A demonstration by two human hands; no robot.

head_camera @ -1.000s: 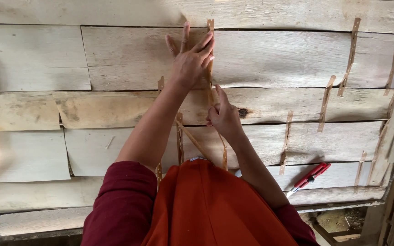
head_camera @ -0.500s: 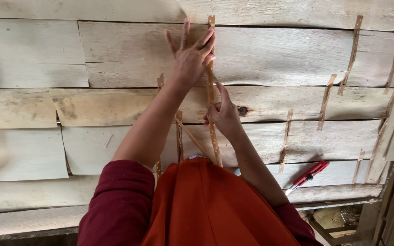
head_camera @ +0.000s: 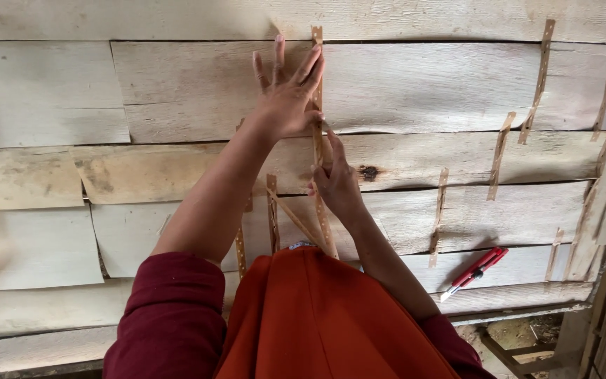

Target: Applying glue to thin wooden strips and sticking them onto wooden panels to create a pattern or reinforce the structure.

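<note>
We see big pale wood sheets [head_camera: 415,84] lying flat on the counter. Our left hand [head_camera: 285,98] is spread wide open, pressing flat on a sheet beside a long thin tape strip [head_camera: 319,151]. That strip runs down across the seams between the sheets. Our right hand [head_camera: 336,184] has a loose, half-closed grip, with one finger pushing on the strip. A red cutter [head_camera: 475,272] lies well apart. Our orange apron [head_camera: 324,323] hides the strip's lower end.
</note>
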